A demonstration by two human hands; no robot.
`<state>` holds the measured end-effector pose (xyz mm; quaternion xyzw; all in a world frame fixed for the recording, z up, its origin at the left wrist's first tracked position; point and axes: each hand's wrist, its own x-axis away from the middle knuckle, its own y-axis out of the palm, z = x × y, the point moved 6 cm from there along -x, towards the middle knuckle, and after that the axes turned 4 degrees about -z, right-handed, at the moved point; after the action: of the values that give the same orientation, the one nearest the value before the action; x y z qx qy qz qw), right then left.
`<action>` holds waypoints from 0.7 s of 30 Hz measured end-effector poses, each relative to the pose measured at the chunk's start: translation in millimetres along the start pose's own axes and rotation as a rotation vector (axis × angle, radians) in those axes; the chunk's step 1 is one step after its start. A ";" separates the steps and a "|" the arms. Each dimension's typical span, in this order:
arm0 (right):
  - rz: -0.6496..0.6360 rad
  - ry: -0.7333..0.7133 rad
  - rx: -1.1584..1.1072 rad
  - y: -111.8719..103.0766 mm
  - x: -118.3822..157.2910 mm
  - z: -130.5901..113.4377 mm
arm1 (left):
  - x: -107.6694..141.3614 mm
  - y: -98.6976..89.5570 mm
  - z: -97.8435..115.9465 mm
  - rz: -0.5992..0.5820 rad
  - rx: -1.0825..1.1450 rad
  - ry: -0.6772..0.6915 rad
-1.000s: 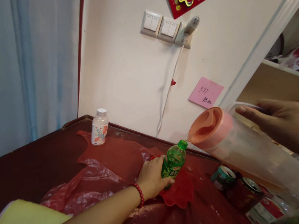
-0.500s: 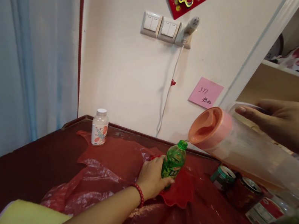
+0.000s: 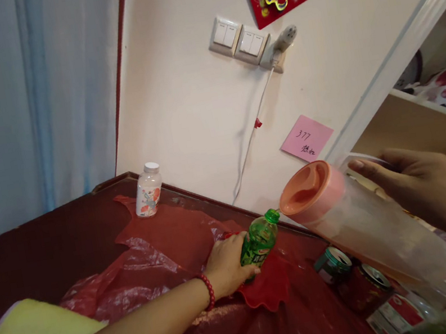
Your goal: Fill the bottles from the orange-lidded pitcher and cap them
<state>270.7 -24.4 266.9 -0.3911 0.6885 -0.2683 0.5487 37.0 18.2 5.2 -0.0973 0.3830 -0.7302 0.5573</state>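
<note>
— Left hand (image 3: 227, 264)?
— Closed round a green-labelled clear plastic bottle (image 3: 259, 242), open-topped, over a red scalloped dish (image 3: 268, 286) on the dark red table (image 3: 28, 254).
— Right hand (image 3: 417, 180)?
— Gripping the handle of a frosted pitcher with orange lid (image 3: 370, 228), tipped left, spout at the bottle's mouth. Two drink cans, one green (image 3: 332, 266), one dark red (image 3: 366, 285), near side, right.
</note>
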 end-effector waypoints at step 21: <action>-0.001 0.014 -0.010 4.9 -2.2 1.4 | 0.3 1.3 -2.2 -0.007 -0.013 0.003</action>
<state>271.0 -19.8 263.8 -0.3920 0.6936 -0.2680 0.5417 36.5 18.9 2.7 -0.1010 0.3881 -0.7300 0.5535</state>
